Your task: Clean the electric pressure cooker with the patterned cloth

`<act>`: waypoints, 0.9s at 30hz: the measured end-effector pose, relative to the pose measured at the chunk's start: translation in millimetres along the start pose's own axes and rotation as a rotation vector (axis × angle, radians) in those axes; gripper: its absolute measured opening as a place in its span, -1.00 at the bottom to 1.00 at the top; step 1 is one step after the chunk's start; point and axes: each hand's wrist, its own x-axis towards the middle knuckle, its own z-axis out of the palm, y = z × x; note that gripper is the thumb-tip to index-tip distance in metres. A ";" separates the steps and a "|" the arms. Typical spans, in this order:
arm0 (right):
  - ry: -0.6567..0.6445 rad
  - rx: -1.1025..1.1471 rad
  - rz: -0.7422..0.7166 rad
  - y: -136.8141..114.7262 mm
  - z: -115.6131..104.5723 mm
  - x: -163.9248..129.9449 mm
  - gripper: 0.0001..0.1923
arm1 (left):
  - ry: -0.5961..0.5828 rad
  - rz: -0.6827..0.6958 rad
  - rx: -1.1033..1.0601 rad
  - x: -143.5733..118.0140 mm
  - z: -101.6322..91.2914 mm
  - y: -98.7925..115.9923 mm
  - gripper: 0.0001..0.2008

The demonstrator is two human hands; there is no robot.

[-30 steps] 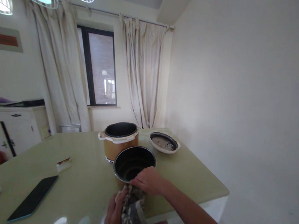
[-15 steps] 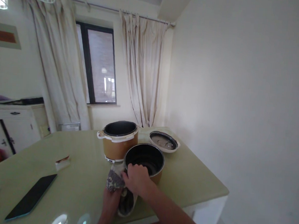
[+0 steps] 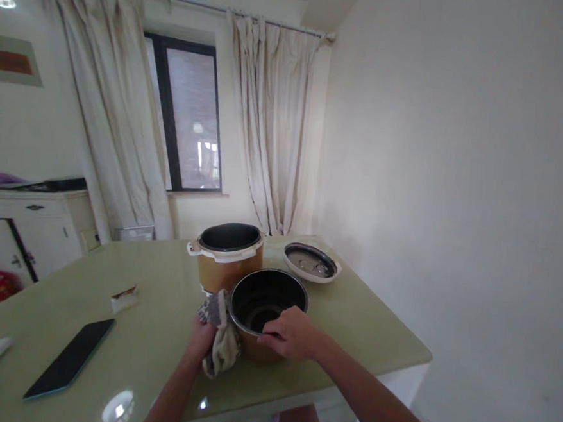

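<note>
From where I sit, the pot, a round, black-lined metal vessel with a brownish outer wall (image 3: 256, 296), stands just below the middle of the frame, its mouth facing up. I have the right hand (image 3: 295, 333) closed over the pot's near rim, at its lower right; which fingers lie inside I can't tell. The left hand (image 3: 200, 339) grips a bunched grey-and-cream patterned cloth (image 3: 223, 348) beside the pot's left wall; how firmly it presses I can't see.

To do this well, I'd judge the right hand should steady the rim without tipping the pot, while the cloth is spread flatter under the fingers, so that it meets the curved wall evenly. I'd also mind the gold-brown cooker body with a white collar (image 3: 231, 275), close behind the pot; a hard push could knock it.

As for writing, I can read none: no brand on the cooker body, none on the small white packet with a reddish-brown edge (image 3: 124, 298) at left on the pale green glossy counter (image 3: 161, 280), and nothing legible on the orange-striped grey panel (image 3: 12, 60) at upper left.
</note>
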 end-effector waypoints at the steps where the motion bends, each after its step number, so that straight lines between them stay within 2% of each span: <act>1: -0.009 0.005 -0.017 4.1 -1.5 -2.9 -0.52 | -0.019 -0.023 -0.016 3.9 1.7 0.4 -0.75; 3: -0.017 0.012 -0.034 8.7 -2.8 -5.8 -0.54 | -0.054 -0.053 -0.037 5.4 5.6 0.0 -0.77; 6: -0.018 0.008 -0.040 8.7 -2.1 -5.2 -0.55 | -0.051 -0.047 -0.005 -7.1 10.2 -3.5 -0.73; 13: -0.029 -0.007 0.011 -2.3 -6.9 3.3 -0.52 | -0.079 0.051 0.036 -68.6 11.6 -10.7 -0.57; 17: -0.047 -0.013 0.083 -24.7 -7.9 17.1 -0.49 | -0.037 0.134 0.112 -95.6 15.8 -13.0 -0.51; 22: 0.104 0.084 0.376 -71.2 4.1 59.8 -0.47 | -0.033 0.191 0.232 -119.9 25.1 -13.6 -0.49; 24: 0.121 0.122 0.451 -83.3 10.0 75.3 -0.53 | -0.046 0.214 0.204 -122.0 25.2 -12.7 -0.46; 27: 0.158 0.110 0.429 -84.8 15.9 79.8 -0.56 | -0.030 0.159 0.107 -109.2 18.8 -12.5 -0.50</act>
